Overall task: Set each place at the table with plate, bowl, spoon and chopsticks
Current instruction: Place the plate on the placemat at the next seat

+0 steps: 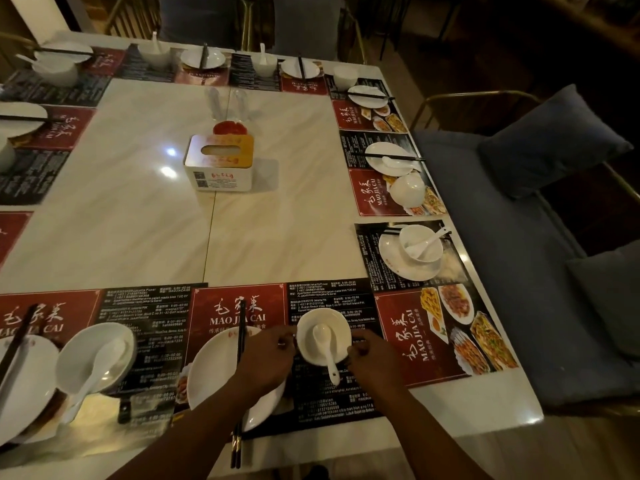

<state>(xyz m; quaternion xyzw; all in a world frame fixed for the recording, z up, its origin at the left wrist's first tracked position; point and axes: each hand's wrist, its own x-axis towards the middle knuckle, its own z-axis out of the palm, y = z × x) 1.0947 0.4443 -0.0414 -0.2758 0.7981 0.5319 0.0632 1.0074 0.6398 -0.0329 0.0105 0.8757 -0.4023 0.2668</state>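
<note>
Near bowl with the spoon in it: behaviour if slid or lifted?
The bowl looks like glazed white ceramic: likely rigid, slick, chippable. The spoon lies loose inside, handle over the near rim, so it may tip out. On the glossy placemat it probably slides rather than tips.

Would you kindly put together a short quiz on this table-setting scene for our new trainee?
1. True or false: the left hand and the right hand both hold the small white ceramic bowl with a white ceramic spoon in it.
2. The black chopsticks at this place lie: A) across the round white plate; B) inside the bowl; C) under the plate.
3. Fill in: the white tissue box stands near the ___ of the pale marble-look table.
Key: 1 true; 2 A; 3 middle.
</note>
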